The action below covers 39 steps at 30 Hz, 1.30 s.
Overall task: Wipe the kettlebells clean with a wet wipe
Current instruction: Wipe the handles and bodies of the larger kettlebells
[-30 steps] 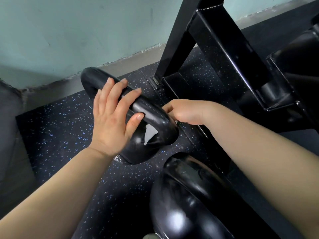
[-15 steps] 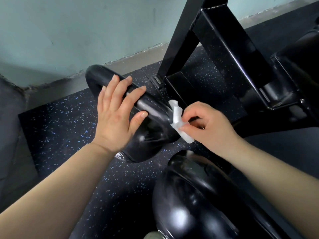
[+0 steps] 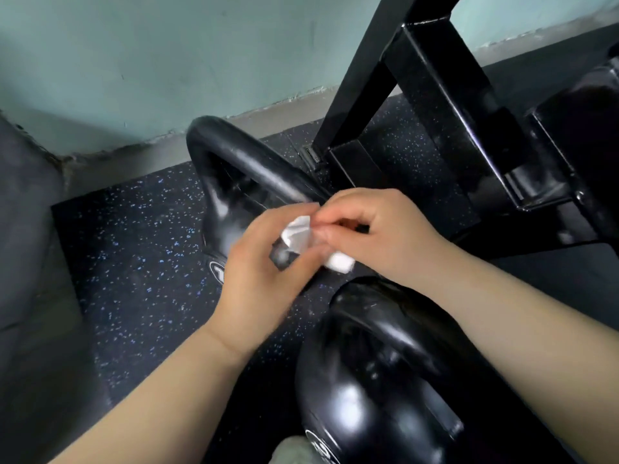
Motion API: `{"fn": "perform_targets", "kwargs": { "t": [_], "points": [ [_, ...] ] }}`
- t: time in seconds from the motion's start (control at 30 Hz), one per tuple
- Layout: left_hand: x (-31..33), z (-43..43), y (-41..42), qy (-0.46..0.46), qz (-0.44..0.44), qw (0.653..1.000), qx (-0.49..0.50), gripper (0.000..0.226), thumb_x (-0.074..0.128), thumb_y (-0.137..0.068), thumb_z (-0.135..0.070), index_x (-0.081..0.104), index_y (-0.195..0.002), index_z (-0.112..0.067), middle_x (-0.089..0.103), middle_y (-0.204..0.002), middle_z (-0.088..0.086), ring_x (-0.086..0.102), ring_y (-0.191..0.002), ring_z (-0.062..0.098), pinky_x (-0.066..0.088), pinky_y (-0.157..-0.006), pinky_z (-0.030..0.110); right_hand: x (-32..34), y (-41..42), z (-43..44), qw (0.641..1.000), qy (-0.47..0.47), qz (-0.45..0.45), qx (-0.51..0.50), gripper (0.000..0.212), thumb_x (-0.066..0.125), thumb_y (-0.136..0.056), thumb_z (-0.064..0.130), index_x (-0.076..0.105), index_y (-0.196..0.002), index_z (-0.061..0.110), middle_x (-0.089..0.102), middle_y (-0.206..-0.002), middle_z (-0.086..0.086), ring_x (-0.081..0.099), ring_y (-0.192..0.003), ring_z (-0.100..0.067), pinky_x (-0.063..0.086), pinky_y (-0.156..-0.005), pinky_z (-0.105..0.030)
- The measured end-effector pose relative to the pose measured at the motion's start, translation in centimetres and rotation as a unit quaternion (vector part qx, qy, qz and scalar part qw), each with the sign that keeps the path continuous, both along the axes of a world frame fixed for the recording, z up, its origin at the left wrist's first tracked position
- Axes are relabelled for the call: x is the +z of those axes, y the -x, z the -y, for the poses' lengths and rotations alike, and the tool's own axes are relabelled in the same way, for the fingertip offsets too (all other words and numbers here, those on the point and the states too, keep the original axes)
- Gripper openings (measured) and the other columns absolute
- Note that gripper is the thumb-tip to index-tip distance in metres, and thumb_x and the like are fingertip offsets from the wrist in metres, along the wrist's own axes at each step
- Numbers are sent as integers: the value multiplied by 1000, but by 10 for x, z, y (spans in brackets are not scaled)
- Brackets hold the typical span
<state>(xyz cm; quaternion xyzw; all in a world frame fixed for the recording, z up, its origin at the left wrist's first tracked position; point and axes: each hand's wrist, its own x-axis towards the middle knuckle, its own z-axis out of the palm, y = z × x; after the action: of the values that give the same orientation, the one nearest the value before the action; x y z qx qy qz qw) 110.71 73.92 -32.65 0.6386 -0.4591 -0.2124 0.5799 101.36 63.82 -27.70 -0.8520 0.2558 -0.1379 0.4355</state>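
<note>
While the far kettlebell (image 3: pixel 231 182) is standing on the floor (image 3: pixel 140 236), the left hand (image 3: pixel 264 272) and right hand (image 3: pixel 378 232) are both pinching the wipe (image 3: pixel 298 234) above it. The wipe is probably soft and limp, so bunching it is helping; the bell is probably heavy, its handle best for gripping.

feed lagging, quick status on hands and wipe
Left hand and right hand both pinching wet wipe. Off far kettlebell. Nothing in the way.

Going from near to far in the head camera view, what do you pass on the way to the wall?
Near kettlebell → hands holding the wet wipe → far kettlebell → wall.
</note>
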Motion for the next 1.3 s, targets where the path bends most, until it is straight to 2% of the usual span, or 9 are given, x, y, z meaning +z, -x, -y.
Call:
{"fn": "perform_targets", "kwargs": {
  "t": [0.1, 0.23, 0.53, 0.6, 0.73, 0.87, 0.97, 1.1, 1.3],
  "points": [
    [-8, -3, -4, -30, -52, 986, 158, 33, 65, -75, -1, 53, -86, -30, 53, -85, -23, 51, -74, -22, 34, -68, -5, -4, 0, 5, 997, 7, 26, -67, 25, 55, -83, 12, 63, -106, 14, 59, -96, 11, 55, -86, 3, 42, -77, -3],
    [-30, -7, -23, -110, -81, 959, 247, 39, 64, -75, -1, 47, -102, -24, 47, -86, -21, 50, -75, 1, 33, -63, -5, -16, 5, 20, 993, -56, -65, -77, 37, 56, -85, 15, 55, -122, 20, 51, -106, 19, 50, -99, 9, 35, -82, 4],
    [-44, 34, 11, -128, -83, 988, 26, 30, 53, -82, 5, 53, -68, -21, 51, -66, -18, 50, -61, -18, 35, -64, -2, -24, 6, 25, 992, -99, -18, -78, 41, 60, -82, 9, 49, -117, 26, 54, -98, 22, 49, -80, 29, 38, -78, 4],
    [-50, 29, 12, -119, -79, 990, -1, 26, 52, -84, 4, 61, -75, -19, 59, -76, -18, 52, -71, -20, 37, -73, -2, -24, 7, 25, 991, -105, -10, -78, 42, 60, -82, 7, 47, -117, 26, 54, -100, 19, 50, -81, 29, 39, -78, 3],
    [-66, 15, -2, -137, 62, 988, -37, 33, 48, -79, 7, 68, -102, -8, 56, -115, -9, 56, -105, 0, 33, -96, 5, -25, 7, 24, 991, -108, -10, -80, 40, 60, -82, 9, 48, -114, 30, 55, -94, 26, 51, -82, 28, 39, -81, 3],
    [-64, 3, -26, -169, 172, 968, -73, 38, 39, -73, -11, 71, -94, -7, 68, -107, 5, 62, -102, 14, 23, -90, -6, -24, 7, 24, 991, -107, -12, -80, 40, 60, -82, 10, 48, -114, 32, 52, -91, 30, 50, -81, 29, 38, -79, 5],
    [-36, 5, -46, -183, 140, 973, 32, 41, 48, -75, 10, 68, -102, -13, 67, -111, 8, 56, -93, 8, 29, -82, -4, -23, 7, 23, 990, -113, -15, -79, 38, 60, -82, 12, 49, -111, 33, 51, -91, 31, 49, -80, 30, 37, -77, 6],
    [19, 18, -82, 12, 102, 951, 292, 35, 51, -78, -2, 62, -107, -18, 56, -101, -16, 50, -75, -24, 34, -75, -5, -23, 8, 23, 990, -116, -17, -79, 36, 60, -82, 13, 51, -111, 33, 51, -92, 32, 49, -81, 30, 37, -78, 6],
    [23, 45, -81, -83, 198, 967, 137, 27, 49, -87, -9, 64, -110, -14, 66, -114, 8, 61, -100, 16, 39, -86, 12, -24, 10, 24, 990, -116, -21, -75, 35, 60, -82, 15, 53, -111, 33, 51, -94, 33, 47, -83, 32, 35, -76, 8]
  ]
}}
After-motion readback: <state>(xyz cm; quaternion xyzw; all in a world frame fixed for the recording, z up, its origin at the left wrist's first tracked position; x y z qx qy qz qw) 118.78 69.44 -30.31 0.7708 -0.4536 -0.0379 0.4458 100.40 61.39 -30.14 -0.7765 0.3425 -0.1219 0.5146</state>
